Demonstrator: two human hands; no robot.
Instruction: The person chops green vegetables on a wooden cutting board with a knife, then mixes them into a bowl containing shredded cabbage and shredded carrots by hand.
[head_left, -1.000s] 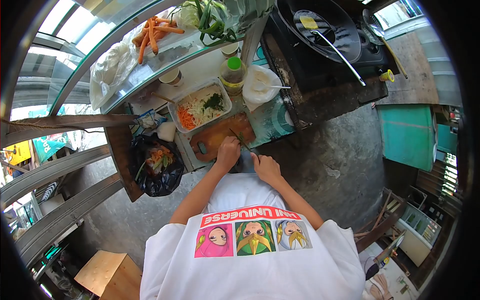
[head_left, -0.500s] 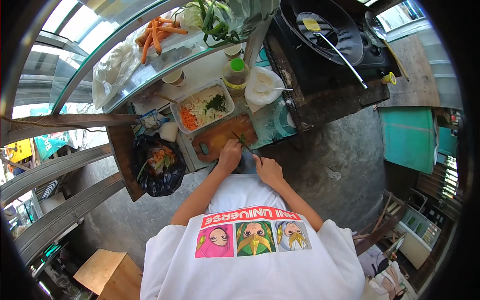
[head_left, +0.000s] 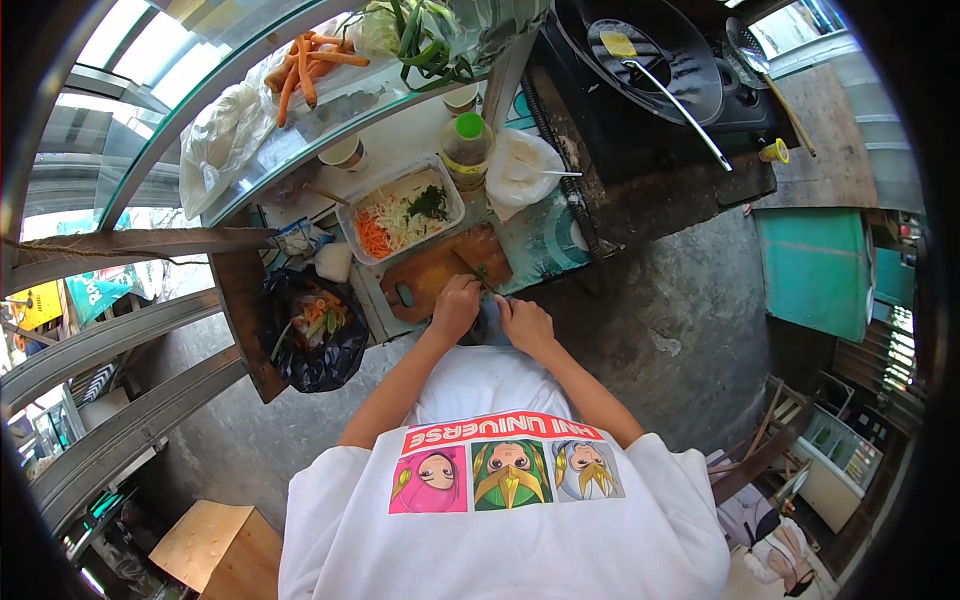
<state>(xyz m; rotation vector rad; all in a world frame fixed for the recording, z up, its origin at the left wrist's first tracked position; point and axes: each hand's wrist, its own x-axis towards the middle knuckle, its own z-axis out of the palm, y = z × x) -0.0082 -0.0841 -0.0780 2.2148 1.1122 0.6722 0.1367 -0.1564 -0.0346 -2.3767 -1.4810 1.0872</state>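
My right hand [head_left: 526,325] is closed around the handle of a knife [head_left: 465,262], just off the near right edge of the wooden cutting board [head_left: 430,283]. The blade points away and to the left across the board. Close beside it, my left hand [head_left: 457,308] rests at the board's near edge with its fingers curled; whatever is under them is hidden. Small bits of chopped greens [head_left: 483,271] lie by the blade. Behind the board stands a clear plastic tub [head_left: 350,222] with shredded carrot [head_left: 374,238], pale shreds and chopped greens.
A black plastic bag [head_left: 340,368] with vegetable scraps sits left of the board. Behind are a green-lidded jar [head_left: 467,150] and a white container [head_left: 522,165] with a spoon. Carrots [head_left: 305,72] lie on the glass shelf. A wok [head_left: 660,75] with a spatula is at right.
My right hand and the knife have moved forward and left over the board, bringing the knife's handle end nearer my left hand. My left hand stays almost in place.
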